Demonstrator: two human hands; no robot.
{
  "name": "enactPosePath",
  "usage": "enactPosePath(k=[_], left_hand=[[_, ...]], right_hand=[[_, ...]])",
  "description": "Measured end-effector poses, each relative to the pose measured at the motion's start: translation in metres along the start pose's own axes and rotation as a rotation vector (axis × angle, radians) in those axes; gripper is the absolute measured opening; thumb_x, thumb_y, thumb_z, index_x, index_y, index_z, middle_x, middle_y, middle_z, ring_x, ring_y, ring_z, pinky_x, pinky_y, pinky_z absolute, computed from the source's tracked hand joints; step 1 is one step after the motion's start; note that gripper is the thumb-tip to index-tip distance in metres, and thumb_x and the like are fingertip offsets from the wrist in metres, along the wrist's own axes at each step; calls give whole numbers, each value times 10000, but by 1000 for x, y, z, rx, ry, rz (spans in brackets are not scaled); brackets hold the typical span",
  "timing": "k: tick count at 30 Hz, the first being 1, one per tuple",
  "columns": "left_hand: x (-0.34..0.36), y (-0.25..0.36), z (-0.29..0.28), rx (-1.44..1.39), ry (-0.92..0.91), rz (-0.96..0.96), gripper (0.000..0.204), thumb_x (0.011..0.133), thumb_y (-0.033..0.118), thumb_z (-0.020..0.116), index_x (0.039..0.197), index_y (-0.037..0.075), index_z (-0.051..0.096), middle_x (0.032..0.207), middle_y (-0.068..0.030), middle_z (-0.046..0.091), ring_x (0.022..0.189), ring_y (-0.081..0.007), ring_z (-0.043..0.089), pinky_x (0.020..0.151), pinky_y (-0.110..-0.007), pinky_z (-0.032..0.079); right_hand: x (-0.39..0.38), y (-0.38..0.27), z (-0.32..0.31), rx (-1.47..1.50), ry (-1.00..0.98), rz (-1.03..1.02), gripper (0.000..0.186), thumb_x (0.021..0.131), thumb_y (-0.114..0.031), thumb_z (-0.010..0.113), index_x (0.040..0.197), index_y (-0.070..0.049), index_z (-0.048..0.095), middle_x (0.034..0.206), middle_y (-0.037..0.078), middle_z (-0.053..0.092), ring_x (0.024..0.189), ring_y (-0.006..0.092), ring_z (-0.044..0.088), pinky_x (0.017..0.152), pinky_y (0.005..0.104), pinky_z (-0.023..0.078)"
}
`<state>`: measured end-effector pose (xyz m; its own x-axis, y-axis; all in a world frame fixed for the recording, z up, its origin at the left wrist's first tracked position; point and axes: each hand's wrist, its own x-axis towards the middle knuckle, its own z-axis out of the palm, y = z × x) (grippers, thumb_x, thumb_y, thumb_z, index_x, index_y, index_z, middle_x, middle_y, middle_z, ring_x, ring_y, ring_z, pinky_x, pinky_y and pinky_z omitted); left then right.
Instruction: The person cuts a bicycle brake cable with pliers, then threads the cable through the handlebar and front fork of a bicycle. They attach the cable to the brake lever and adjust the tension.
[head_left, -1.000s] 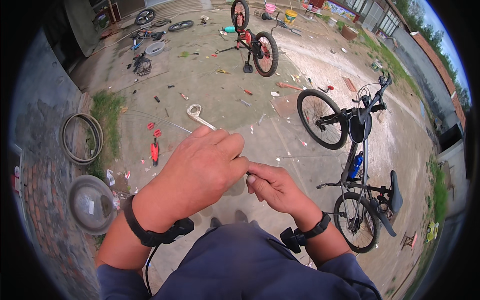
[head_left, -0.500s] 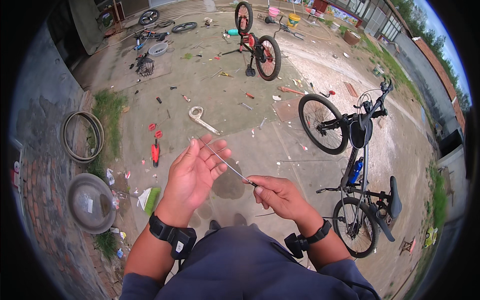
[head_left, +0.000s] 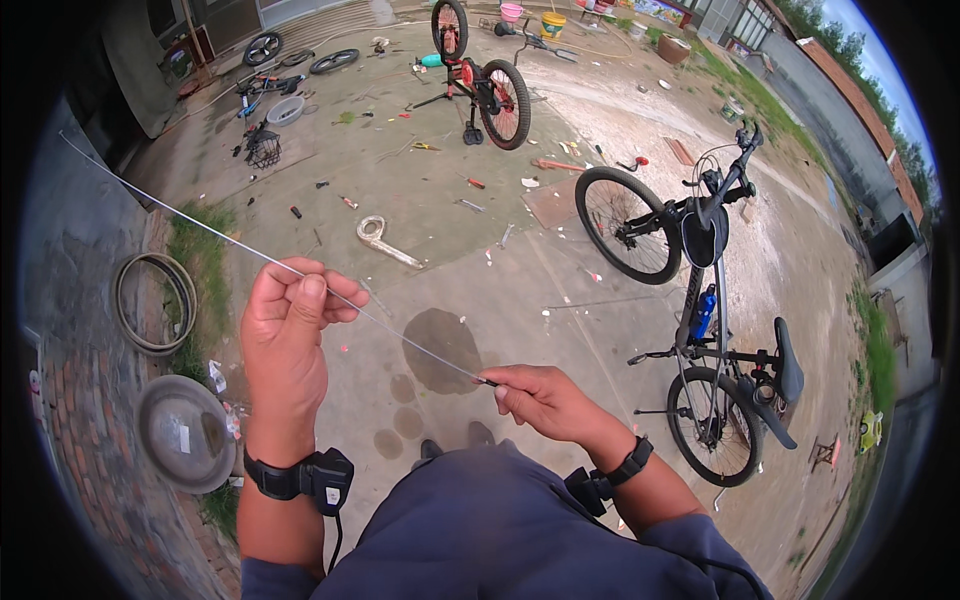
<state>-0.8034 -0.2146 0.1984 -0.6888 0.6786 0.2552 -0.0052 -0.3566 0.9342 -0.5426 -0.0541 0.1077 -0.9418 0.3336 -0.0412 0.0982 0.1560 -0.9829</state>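
Note:
A thin silvery bicycle cable (head_left: 418,346) stretches between my hands, slanting down to the right. My left hand (head_left: 285,345) pinches it between thumb and fingers, well along its length. Beyond that hand the free end curves up toward the wall on the left. My right hand (head_left: 545,402) is closed around the cable's other end, where a short black piece shows at the fingertips. What lies inside the right palm is hidden. Both hands are held above the concrete, in front of my body.
A dark bicycle (head_left: 706,300) stands at the right; a red-and-black one (head_left: 478,88) is upside down farther off. A metal basin (head_left: 160,440) and wheel rims (head_left: 125,300) are on the left. A chain-whip-like silvery tool (head_left: 395,248) and several hand tools lie scattered on the ground.
My left hand has moved left along the cable and closed from open fingers to a pinch. Much more cable now shows, its free end reaching far left. The right hand keeps its grip.

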Motion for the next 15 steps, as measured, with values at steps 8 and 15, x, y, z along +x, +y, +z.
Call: enactPosePath(k=[8, 15], left_hand=[[-29, -9, 31, 174, -225, -56, 159, 1099, 166, 555, 1174, 26, 557, 1059, -117, 734, 984, -199, 722, 892, -314, 556], [-2, 32, 21, 148, -125, 88, 244, 1106, 173, 527, 1293, 18, 539, 1074, -128, 704, 1045, -238, 711, 939, -362, 548]], right_hand=[[14, -9, 6, -48, 19, -43, 322, 1108, -189, 531, 1389, -92, 655, 866, 18, 636, 732, 94, 597, 652, 269, 518], [12, 23, 12, -13, 9, 16, 333, 1112, -193, 517, 1402, -77, 633, 912, 7, 622, 808, 90, 570, 727, 267, 511]])
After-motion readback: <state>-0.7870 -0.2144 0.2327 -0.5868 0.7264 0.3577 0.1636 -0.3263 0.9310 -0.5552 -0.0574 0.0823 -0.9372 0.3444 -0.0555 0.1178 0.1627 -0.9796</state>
